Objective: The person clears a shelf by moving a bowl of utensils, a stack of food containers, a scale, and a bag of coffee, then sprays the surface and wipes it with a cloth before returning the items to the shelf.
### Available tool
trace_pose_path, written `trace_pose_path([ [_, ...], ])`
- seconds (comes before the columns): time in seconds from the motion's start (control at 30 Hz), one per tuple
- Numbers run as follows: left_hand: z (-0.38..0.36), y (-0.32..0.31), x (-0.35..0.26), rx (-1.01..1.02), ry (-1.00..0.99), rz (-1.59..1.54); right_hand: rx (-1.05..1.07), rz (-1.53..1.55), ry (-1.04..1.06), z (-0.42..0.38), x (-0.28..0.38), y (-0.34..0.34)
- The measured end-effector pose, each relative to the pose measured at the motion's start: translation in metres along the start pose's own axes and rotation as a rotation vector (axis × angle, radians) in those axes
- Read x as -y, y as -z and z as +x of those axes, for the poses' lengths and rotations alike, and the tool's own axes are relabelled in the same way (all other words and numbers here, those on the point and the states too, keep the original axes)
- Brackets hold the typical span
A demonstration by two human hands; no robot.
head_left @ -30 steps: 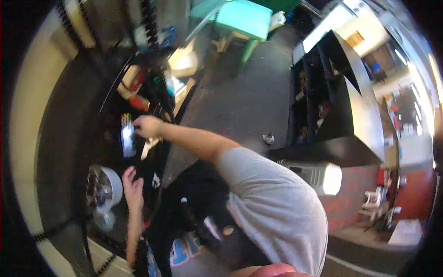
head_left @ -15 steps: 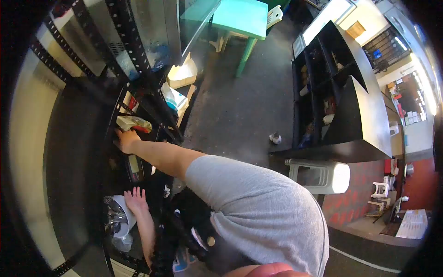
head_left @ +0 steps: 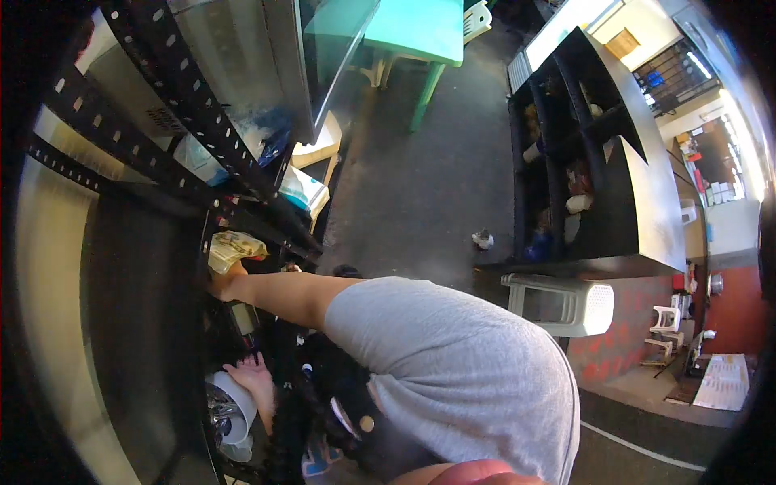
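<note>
My right hand (head_left: 225,283) reaches across into a dark shelf, right beside a yellowish plastic packet (head_left: 234,249). Its fingers are mostly in shadow, so I cannot make out a grip. Lower down, my left hand (head_left: 252,378) is open, fingers spread, close to the rim of a white round container (head_left: 241,404). Shiny metal pieces, which look like cutlery, lie inside that container. Between both hands sits a small pale rectangular item (head_left: 242,318) on the shelf.
Black perforated metal uprights (head_left: 174,73) stand close above my right arm. A green table (head_left: 412,31) is at the top, a black cubby shelf (head_left: 638,210) at the right, and a white stool (head_left: 566,305) beside it. A crumpled scrap (head_left: 482,240) lies on the floor.
My right hand has shifted lower in the view, and its fingers are now less visible beside the packet. My left hand appears lower too, still open by the white container. The whole view has moved slightly.
</note>
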State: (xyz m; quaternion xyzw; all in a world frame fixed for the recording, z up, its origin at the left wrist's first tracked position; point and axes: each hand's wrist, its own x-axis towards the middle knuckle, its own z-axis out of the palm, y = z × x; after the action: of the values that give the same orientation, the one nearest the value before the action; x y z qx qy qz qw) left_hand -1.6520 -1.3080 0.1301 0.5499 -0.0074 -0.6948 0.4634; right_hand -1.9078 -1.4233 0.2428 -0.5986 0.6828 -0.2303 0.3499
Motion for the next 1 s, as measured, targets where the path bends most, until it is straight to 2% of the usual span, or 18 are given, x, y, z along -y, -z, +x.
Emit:
trace_pose_path([
  [0.07, -0.017, -0.018, 0.001, -0.071, -0.012, 0.040, -0.296, -0.045, -0.075, 0.000, -0.007, -0.024],
  [0.1, -0.028, -0.024, 0.001, -0.119, -0.016, 0.039, -0.299, -0.047, -0.083, 0.000, -0.011, -0.026],
  [0.17, -0.026, -0.014, 0.002, -0.162, -0.012, 0.044, -0.076, 0.035, -0.110, -0.005, -0.012, -0.023],
  [0.2, -0.016, 0.004, 0.000, -0.101, 0.054, 0.043, -0.081, 0.033, -0.116, -0.007, -0.014, -0.022],
  [0.27, -0.017, 0.010, 0.000, -0.036, 0.121, 0.047, 0.106, 0.009, -0.205, -0.013, -0.013, -0.017],
  [0.33, -0.020, 0.012, 0.005, -0.116, 0.133, 0.078, 0.086, 0.043, -0.220, -0.039, -0.010, -0.002],
  [0.47, -0.010, 0.036, 0.009, -0.033, 0.161, 0.062, 0.053, 0.045, -0.249, -0.062, -0.017, 0.010],
  [0.57, 0.001, 0.057, 0.017, -0.141, 0.144, 0.171, 0.052, 0.060, -0.304, -0.069, -0.034, 0.000],
  [0.6, 0.009, 0.072, 0.016, -0.112, 0.194, 0.175, 0.046, 0.058, -0.325, -0.069, -0.034, -0.004],
  [0.63, 0.015, 0.085, 0.019, -0.078, 0.242, 0.173, 0.060, 0.077, -0.363, -0.095, -0.020, 0.020],
  [0.67, 0.006, 0.086, 0.025, -0.077, 0.236, 0.139, 0.072, 0.052, -0.344, -0.095, -0.025, 0.012],
  [0.7, -0.002, 0.086, 0.032, 0.017, 0.203, 0.149, 0.048, 0.050, -0.309, -0.096, -0.038, 0.001],
  [0.77, -0.083, 0.029, 0.033, 0.269, 0.077, 0.165, -0.080, 0.071, -0.271, -0.110, -0.050, -0.012],
  [0.87, 0.034, 0.126, 0.041, -0.121, 0.396, -0.261, -0.144, 0.141, -0.282, -0.130, -0.064, -0.023],
  [0.9, -0.075, 0.045, 0.032, 0.006, 0.194, 0.260, -0.187, 0.077, -0.233, -0.126, -0.081, -0.040],
  [0.93, -0.089, 0.039, 0.034, 0.009, 0.193, 0.254, -0.187, 0.072, -0.229, -0.134, -0.080, -0.039],
  [1.0, -0.100, 0.037, 0.036, 0.333, 0.097, 0.152, -0.246, 0.155, -0.202, -0.155, -0.081, -0.032],
])
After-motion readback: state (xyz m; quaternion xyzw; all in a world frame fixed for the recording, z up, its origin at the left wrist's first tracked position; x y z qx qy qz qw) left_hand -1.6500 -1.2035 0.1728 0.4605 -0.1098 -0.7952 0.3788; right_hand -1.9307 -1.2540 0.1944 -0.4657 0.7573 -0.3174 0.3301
